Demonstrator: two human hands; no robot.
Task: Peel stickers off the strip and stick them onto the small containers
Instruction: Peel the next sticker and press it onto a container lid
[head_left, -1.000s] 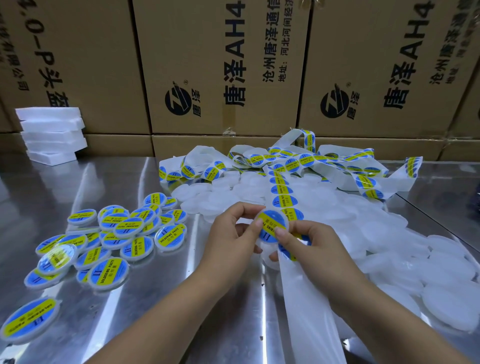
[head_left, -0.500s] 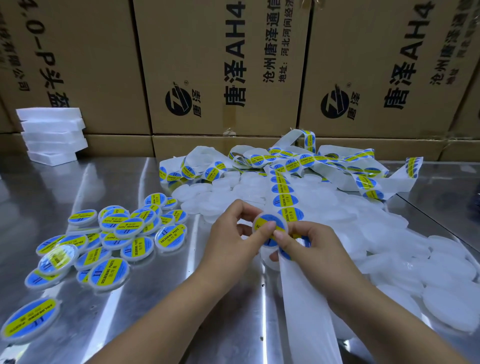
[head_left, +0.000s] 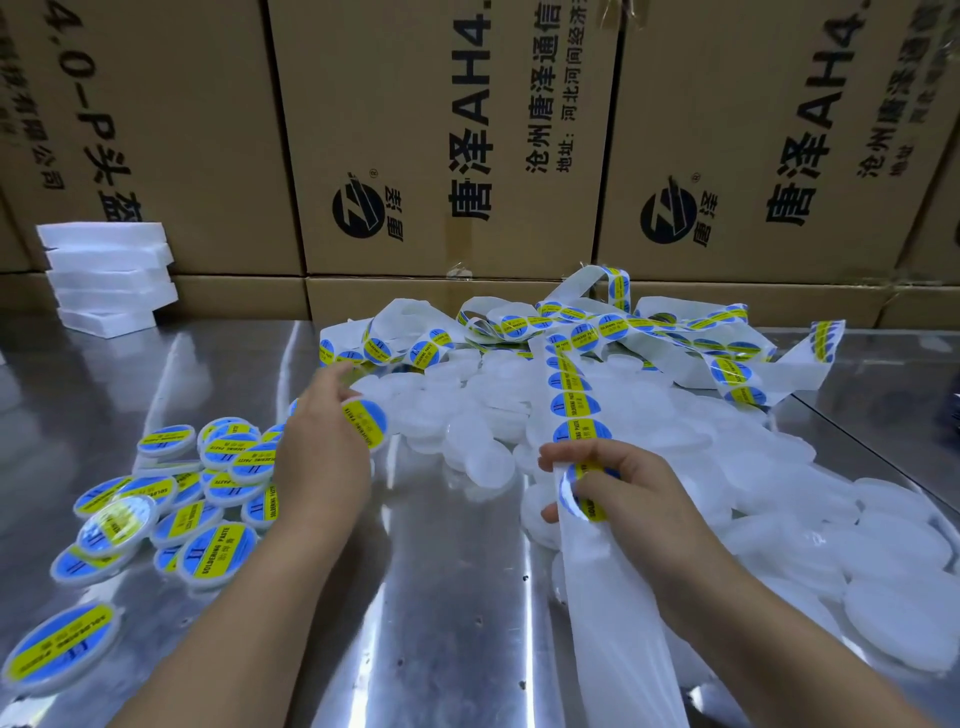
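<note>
The left hand grips a labelled container at its edge, just above the counter. The right hand, well apart from it, pinches the sticker strip. Plain white containers lie between the hands. The finished containers lie to the left.

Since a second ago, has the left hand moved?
Yes. The left hand has swung left, away from the strip and toward the labelled pile, holding a labelled container.
</note>
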